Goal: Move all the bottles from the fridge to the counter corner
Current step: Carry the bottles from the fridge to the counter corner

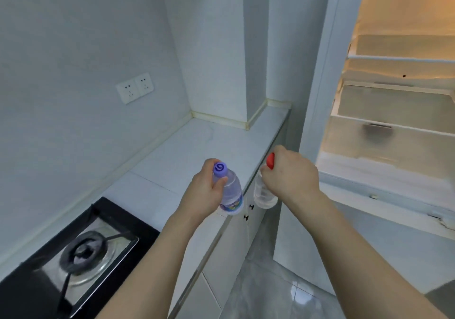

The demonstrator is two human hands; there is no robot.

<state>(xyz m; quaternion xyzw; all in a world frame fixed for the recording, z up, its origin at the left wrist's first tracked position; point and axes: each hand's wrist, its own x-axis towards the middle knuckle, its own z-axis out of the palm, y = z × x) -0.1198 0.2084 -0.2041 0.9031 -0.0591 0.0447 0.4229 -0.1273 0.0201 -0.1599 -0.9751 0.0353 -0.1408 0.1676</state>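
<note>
The left hand (pixel 205 190) curls round the neck of a clear plastic bottle (pixel 230 191) with a purple cap and a coloured label band near its base; the bottle hangs tilted above the front edge of the white counter (pixel 187 151), touching nothing else; the right hand (pixel 290 173) closes over the top of a second clear bottle (pixel 264 194), its red cap just showing between the fingers (no label can be made out on this one); that bottle hangs beyond the counter's edge, in front of the cabinet doors (pixel 243 232), just beside the first; the counter corner lies further back against the wall; the fridge (pixel 394 126) stands open on the right, its shelves lit warm; a gas burner (pixel 85 249) sits at lower left.
</note>
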